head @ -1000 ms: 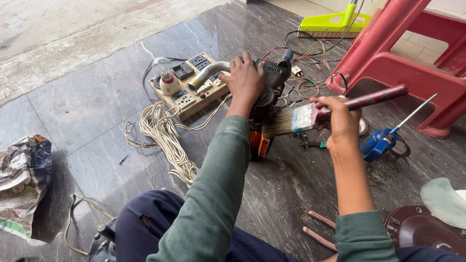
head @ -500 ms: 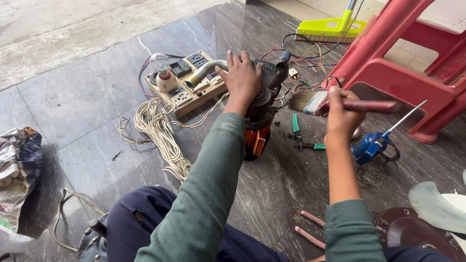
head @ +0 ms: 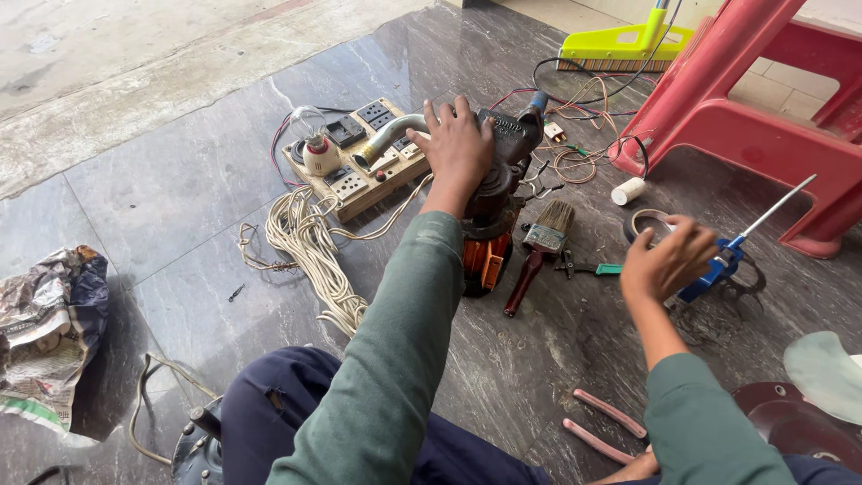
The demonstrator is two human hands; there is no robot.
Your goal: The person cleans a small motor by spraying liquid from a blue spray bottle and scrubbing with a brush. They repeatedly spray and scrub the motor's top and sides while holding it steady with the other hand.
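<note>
Left hand (head: 460, 144) spread flat on top of one dark pump motor (head: 496, 193), fingers apart and pressing on its casing rather than wrapped round it. Motor standing on the dark stone floor (head: 180, 207), about midway between the pale concrete strip along the far-left edge and the red stool (head: 754, 108) at the far-right corner; orange base showing at its near end. Right hand (head: 669, 260) hovering above the floor just right of the motor, fingers loosely curled and slightly apart, clamped on nothing visible.

Counted on the floor: one paintbrush (head: 539, 251) with a dark red handle, lying just beside the motor; one blue-handled screwdriver (head: 745, 238) under and beyond the right hand; one roll of tape (head: 645, 223) and one small white cylinder (head: 628, 190) near the stool leg. One wooden switchboard (head: 359, 166) left of the motor, carrying one bulb (head: 316, 148). One bundle of cream cord (head: 310, 247) before the board. One pair of pink-handled pliers (head: 602, 427) toward the near edge. One yellow-green brush head (head: 624, 45) at the far edge. One crumpled bag (head: 45, 323) at the left edge.
</note>
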